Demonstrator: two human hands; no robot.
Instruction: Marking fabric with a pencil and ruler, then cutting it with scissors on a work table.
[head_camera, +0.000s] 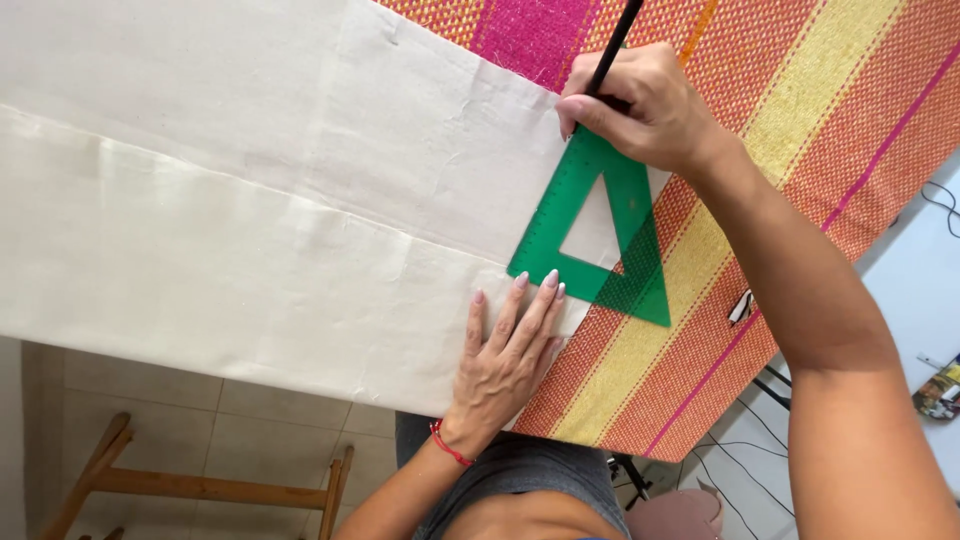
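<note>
A cream fabric sheet (250, 200) lies folded over a table covered by a striped pink, orange and yellow cloth (820, 120). A green transparent set square (575, 215) rests across the fabric's right edge. My left hand (510, 350) lies flat on the fabric, fingers spread, fingertips touching the set square's lower edge. A red string bracelet (450, 445) circles that wrist. My right hand (640, 105) grips a black pencil (615, 45), its tip down at the set square's upper corner by the fabric's edge.
A wooden frame (200, 485) stands on the tiled floor at lower left. Black cables (760, 420) trail over the white floor at right. A small colourful object (940, 390) sits at the right edge.
</note>
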